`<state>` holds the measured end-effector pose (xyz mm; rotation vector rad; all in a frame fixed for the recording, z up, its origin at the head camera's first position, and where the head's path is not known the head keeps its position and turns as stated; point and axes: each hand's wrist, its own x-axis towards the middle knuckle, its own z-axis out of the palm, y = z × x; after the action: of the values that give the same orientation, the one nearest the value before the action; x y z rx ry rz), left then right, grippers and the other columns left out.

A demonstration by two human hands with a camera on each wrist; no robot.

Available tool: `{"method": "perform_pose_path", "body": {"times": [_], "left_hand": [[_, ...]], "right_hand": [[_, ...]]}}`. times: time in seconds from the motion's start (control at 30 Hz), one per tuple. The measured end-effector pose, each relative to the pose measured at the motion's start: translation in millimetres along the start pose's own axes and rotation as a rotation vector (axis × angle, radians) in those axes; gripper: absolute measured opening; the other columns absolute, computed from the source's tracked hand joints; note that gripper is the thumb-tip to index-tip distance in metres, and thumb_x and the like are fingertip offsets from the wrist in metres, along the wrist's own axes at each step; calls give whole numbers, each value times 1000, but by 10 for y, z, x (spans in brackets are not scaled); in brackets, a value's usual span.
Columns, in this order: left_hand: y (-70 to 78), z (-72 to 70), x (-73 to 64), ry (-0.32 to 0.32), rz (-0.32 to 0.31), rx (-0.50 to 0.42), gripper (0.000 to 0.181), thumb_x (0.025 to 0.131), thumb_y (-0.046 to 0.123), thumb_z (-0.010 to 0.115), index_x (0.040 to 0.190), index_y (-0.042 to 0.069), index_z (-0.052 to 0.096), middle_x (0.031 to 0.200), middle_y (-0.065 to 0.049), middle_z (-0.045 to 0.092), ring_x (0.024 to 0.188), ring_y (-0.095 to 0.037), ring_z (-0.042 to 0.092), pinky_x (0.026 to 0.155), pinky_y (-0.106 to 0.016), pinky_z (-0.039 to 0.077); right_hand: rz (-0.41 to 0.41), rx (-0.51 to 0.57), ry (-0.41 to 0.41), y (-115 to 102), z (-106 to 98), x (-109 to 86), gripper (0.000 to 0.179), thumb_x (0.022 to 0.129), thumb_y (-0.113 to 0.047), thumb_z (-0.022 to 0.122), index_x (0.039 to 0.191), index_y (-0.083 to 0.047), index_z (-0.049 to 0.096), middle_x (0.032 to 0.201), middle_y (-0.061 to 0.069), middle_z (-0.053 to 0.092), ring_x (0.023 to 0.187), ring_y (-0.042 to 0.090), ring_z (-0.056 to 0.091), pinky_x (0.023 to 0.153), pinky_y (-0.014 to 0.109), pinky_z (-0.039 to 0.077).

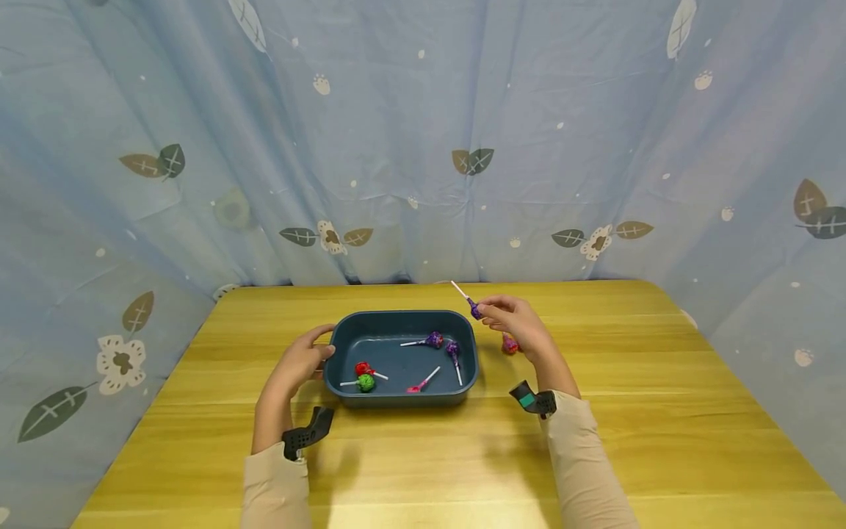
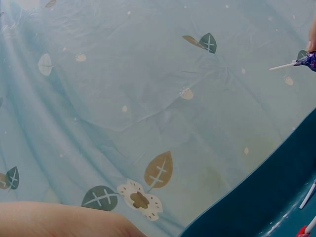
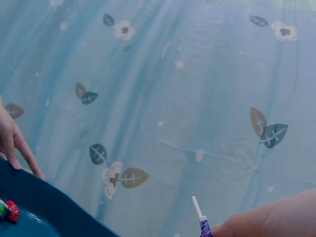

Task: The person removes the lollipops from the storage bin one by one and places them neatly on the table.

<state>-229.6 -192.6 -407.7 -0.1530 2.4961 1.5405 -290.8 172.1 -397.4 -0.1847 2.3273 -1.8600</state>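
Note:
A purple-wrapped lollipop point(image 1: 474, 308) is pinched by its candy end in my right hand point(image 1: 518, 327), stick pointing up and left. That hand is just off the upper right corner of a dark blue rectangular box point(image 1: 403, 401). At the box's left end my left hand point(image 1: 300, 360) holds the wall, thumb by the rim. Inside the box lie two purple lollipops point(image 1: 434, 339), a red lollipop point(image 1: 363, 368), a green lollipop point(image 1: 366, 382) and a pink lollipop point(image 1: 415, 388). In the right wrist view, the held lollipop's stick point(image 3: 197, 207) shows beside my right hand.
On the wooden table point(image 1: 410, 463), a pink-red wrapped lollipop point(image 1: 510, 344) lies right of the box, partly hidden under my right hand. A pale blue curtain point(image 1: 410, 147) with leaf and flower prints hangs behind the table and along its sides.

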Motion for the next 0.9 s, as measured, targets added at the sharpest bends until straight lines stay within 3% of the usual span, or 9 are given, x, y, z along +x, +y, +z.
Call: {"method": "perform_pose_path", "body": {"times": [0.4, 0.6, 0.9], "left_hand": [[-3, 0, 9, 3, 12, -6, 51, 101, 9, 46, 149, 1, 31, 120, -29, 56, 93, -34, 65, 75, -41, 55], [-15, -7, 8, 0, 16, -3, 51, 102, 9, 46, 150, 1, 30, 121, -29, 55, 91, -32, 65, 75, -41, 54], [-20, 10, 21, 12, 19, 15, 51, 101, 9, 47, 149, 1, 33, 118, -28, 56, 87, -30, 64, 73, -40, 54]], "right_hand": [[23, -29, 64, -56, -147, -94, 39, 99, -19, 57, 124, 9, 55, 119, 24, 58, 100, 33, 58, 100, 48, 41], [42, -24, 97, 84, -263, -43, 44, 98, -27, 59, 127, 6, 54, 118, 19, 59, 103, 33, 57, 101, 49, 39], [79, -35, 151, 177, -478, -85, 46, 99, -28, 56, 131, 5, 52, 125, 23, 55, 117, 43, 49, 102, 48, 38]]}}
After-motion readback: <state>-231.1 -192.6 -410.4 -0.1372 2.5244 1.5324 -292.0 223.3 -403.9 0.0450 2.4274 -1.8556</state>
